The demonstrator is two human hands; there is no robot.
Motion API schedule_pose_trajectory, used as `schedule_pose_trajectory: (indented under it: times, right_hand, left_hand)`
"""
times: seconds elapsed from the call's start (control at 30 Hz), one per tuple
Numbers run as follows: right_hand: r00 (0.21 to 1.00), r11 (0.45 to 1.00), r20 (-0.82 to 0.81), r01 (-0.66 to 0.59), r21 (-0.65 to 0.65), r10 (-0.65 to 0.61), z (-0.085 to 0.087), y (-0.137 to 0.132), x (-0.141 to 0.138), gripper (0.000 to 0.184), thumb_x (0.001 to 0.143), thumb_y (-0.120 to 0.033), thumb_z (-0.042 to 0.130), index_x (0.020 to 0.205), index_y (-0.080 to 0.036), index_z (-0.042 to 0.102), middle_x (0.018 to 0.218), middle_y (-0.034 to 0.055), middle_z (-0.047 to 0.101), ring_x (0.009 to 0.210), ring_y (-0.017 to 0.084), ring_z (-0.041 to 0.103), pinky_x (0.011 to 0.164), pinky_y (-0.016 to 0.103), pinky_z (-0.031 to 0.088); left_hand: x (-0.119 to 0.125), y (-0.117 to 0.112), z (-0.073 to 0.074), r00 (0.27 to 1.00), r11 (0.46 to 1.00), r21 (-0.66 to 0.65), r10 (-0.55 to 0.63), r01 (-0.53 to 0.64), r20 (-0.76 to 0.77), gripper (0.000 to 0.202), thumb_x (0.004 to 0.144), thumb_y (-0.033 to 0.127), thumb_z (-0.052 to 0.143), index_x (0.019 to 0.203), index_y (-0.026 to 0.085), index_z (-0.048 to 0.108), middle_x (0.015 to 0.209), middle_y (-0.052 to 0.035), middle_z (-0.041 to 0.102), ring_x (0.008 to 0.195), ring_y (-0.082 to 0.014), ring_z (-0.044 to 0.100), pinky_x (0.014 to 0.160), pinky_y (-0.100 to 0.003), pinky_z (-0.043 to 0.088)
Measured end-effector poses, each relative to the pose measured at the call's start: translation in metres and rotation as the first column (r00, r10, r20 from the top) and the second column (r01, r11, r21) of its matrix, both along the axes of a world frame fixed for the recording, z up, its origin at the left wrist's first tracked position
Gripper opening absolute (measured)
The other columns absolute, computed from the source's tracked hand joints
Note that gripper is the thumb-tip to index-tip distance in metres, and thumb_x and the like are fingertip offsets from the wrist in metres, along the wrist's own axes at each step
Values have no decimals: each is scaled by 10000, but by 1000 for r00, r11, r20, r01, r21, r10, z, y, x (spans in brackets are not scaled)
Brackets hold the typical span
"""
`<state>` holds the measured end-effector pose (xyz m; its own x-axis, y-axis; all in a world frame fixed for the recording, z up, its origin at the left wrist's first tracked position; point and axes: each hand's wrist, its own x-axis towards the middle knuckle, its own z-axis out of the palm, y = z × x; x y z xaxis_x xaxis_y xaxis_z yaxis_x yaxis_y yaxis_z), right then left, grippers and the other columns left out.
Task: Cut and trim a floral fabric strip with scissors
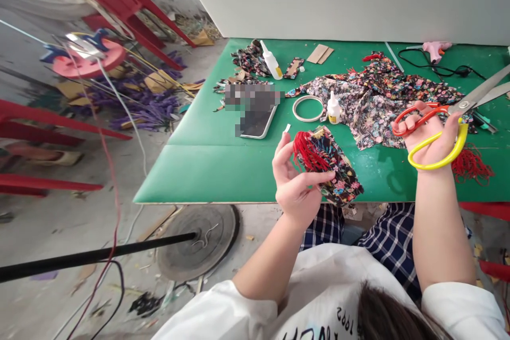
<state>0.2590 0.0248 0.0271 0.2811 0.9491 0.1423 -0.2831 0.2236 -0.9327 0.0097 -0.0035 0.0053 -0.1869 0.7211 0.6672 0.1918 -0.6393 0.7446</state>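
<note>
A phone (257, 117) lies flat on the green table (199, 170), at ten o'clock from the left hand (292, 180), likely parked out of the work's way. The left hand pinches a small flowered patch (338, 170) between thumb and forefinger, with the other fingers fanned loosely upward. The patch is lifted just above the table's near edge. A red fringe (307, 151) lies against it, and the pinch seems to keep the two together. At twelve o'clock from that hand sit a white ring (307, 108) and an upright glue bottle (333, 109), close enough to grab. A second bottle (272, 61) lies tipped over farther back. The big flowered cloth (378, 90) is spread at one o'clock.

The right hand (428, 141) is held up at three o'clock from the patch. Its fingers are curled through the orange and yellow loops of the scissors (458, 114). The blades are slightly parted and point to two o'clock, away from the body. A glue gun (436, 50) rests at the far edge with its cord trailing.

Count: one phone, one ring, two glue bottles, one pair of scissors, one glue gun, and two red fringes, the other (472, 164) lying under the right wrist.
</note>
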Motion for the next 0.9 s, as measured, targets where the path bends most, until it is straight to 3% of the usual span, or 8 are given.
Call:
schedule_pose_trajectory:
  times: [0.07, 0.13, 0.23, 0.4, 0.5, 0.6, 0.7, 0.9]
  right_hand:
    - [999, 999, -22, -30, 11, 31, -2, 0, 0, 593, 676, -782, 465, 959, -283, 615, 620, -46, 456, 601, 143, 510, 718, 403, 496]
    - [998, 999, -34, -51, 12, 52, -2, 0, -1, 574, 676, -760, 489, 966, -282, 616, 610, -50, 465, 590, 141, 513, 711, 404, 505]
    - [996, 996, -21, -90, -12, 89, 0, -1, -7, 545, 670, -738, 511, 951, -280, 603, 586, -57, 472, 568, 143, 514, 676, 398, 500]
    - [986, 985, -11, -168, -32, 168, 4, -3, -21, 608, 587, -739, 613, 936, -242, 597, 544, -63, 467, 532, 134, 502, 611, 362, 474]
    - [968, 968, 33, -246, -42, 248, 5, -4, -31, 539, 591, -693, 669, 870, -243, 566, 557, -59, 507, 510, 118, 488, 559, 322, 445]
    - [943, 946, 81, -320, -51, 323, 6, -7, -46, 438, 595, -557, 763, 750, -246, 496, 658, -42, 584, 497, 86, 460, 529, 284, 409]
    - [912, 919, 111, -388, -72, 394, 8, -13, -66, 388, 635, -427, 787, 745, -237, 468, 854, -24, 622, 541, 62, 446, 538, 260, 399]
    - [918, 925, 114, -375, -59, 379, 9, -16, -96, 418, 629, -326, 797, 755, -234, 409, 818, -55, 481, 605, 54, 416, 581, 240, 389]
  left_hand:
    - [3, 0, 2, 970, 958, -244, -94, 149, 224, 241, 679, 382, 797, 593, 215, 647, 1142, -15, 595, 1228, -284, 515, 1070, -455, 405]
    - [5, -1, 5, 870, 833, -428, -120, 350, 478, 324, 607, 480, 832, 672, 229, 638, 1080, -22, 655, 1168, -281, 567, 1016, -462, 449]
    - [5, 0, 7, 758, 714, -483, -102, 507, 644, 384, 561, 493, 857, 737, 242, 625, 1033, -11, 701, 1160, -267, 582, 998, -446, 462]
    - [1, 0, 8, 737, 621, -522, -137, 584, 662, 465, 548, 522, 851, 874, 237, 680, 1056, -47, 705, 1157, -286, 585, 897, -393, 522]
    - [3, -1, 10, 766, 654, -539, -100, 531, 635, 425, 517, 485, 873, 764, 208, 666, 926, -37, 724, 988, -239, 660, 804, -329, 550]
    - [8, -3, 12, 856, 748, -553, -41, 368, 515, 367, 548, 426, 863, 705, 181, 641, 735, 4, 701, 707, -146, 668, 655, -248, 546]
    - [13, -3, 13, 906, 815, -521, -11, 253, 423, 321, 606, 398, 826, 727, 167, 638, 689, 17, 683, 629, -115, 643, 600, -213, 530]
    - [17, -5, 14, 906, 780, -540, -82, 318, 415, 303, 610, 367, 830, 715, 168, 626, 630, 44, 623, 558, -65, 560, 536, -156, 472]
